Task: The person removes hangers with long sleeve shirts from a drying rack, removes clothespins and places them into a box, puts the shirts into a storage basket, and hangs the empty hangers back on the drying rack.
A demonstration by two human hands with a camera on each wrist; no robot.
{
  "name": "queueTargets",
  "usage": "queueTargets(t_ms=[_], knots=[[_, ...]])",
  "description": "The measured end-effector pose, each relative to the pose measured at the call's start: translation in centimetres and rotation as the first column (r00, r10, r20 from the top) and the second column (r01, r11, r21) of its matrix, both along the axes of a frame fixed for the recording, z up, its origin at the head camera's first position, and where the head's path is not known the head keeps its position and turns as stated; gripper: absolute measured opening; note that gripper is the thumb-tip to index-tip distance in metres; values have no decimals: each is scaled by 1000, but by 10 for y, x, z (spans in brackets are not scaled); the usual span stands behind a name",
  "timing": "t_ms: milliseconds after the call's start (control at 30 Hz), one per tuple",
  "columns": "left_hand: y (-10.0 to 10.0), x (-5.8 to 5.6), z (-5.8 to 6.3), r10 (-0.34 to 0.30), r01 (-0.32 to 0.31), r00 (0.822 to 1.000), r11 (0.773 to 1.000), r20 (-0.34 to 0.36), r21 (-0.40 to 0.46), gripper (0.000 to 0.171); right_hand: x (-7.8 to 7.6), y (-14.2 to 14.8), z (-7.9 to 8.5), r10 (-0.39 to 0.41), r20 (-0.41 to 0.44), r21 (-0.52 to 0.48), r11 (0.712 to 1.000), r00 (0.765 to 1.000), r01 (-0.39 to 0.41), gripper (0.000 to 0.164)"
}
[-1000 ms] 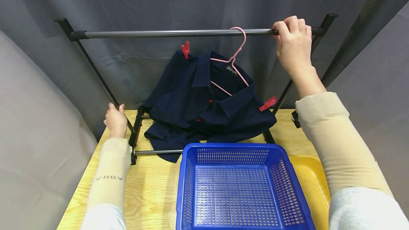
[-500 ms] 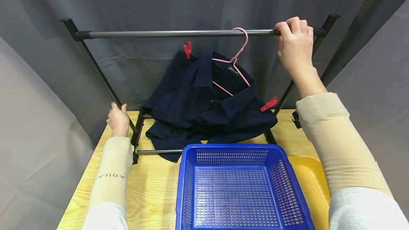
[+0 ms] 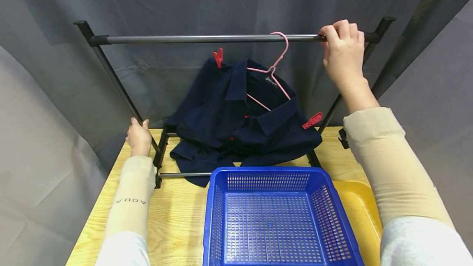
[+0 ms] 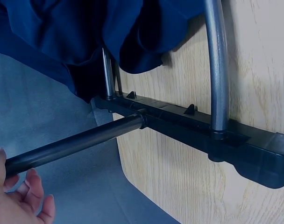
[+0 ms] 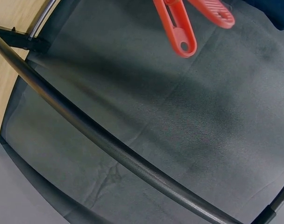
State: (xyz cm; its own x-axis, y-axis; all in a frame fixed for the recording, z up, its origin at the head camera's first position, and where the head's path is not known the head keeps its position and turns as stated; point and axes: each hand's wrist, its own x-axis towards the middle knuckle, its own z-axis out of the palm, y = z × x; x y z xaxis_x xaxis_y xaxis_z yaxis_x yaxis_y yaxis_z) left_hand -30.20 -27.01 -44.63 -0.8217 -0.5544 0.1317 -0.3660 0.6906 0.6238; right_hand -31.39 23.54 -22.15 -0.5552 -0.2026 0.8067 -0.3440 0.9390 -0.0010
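Note:
A black clothes rack (image 3: 192,39) stands on the wooden table, its top rail level. My left hand (image 3: 139,136) grips its left upright low down. In the left wrist view, thumb and curled fingers (image 4: 34,189) lie around that upright (image 4: 81,143). My right hand (image 3: 344,54) holds the top rail near its right end, fingers bent over it. A navy shirt (image 3: 207,114) hangs from the rail on a pink hanger (image 3: 286,45), tilted down to the right. Red clothespins (image 3: 218,58) (image 3: 312,120) sit at its two shoulders. The right hand is outside the right wrist view.
A blue perforated basket (image 3: 209,216) stands in front of the rack, overlapping its lower bar (image 3: 186,174). Beside it on the right lies a yellow tray (image 3: 356,204). Grey curtains (image 3: 159,3) hang behind and at the sides. The table's left edge runs beside my left arm.
The rack, with the hanging shirt and both hands on it, has shifted slightly right, its left end more than its right. The basket and tray have stayed put.

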Motion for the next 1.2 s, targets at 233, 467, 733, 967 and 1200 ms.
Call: queueTargets(t_ms=[233,467,733,967,1200], knots=[[1,-1,0,2,-2,1000,1000,-2,-13,53,-1,1,0,-1,10,-8,1000,1000,1,23],[6,-3,0,0,0,1000,1000,11,-13,52,-1,4,-1,-21,18,-12,1000,1000,21,24],[10,-6,2,-14,14,1000,1000,20,13,53,-2,8,-1,-33,23,-31,999,999,34,23],[14,-7,3,-22,22,1000,999,10,26,53,-2,11,-1,-49,48,-37,998,998,51,24],[15,-7,4,-24,24,1000,999,9,42,53,-3,12,-2,-46,39,-43,998,998,48,24]])
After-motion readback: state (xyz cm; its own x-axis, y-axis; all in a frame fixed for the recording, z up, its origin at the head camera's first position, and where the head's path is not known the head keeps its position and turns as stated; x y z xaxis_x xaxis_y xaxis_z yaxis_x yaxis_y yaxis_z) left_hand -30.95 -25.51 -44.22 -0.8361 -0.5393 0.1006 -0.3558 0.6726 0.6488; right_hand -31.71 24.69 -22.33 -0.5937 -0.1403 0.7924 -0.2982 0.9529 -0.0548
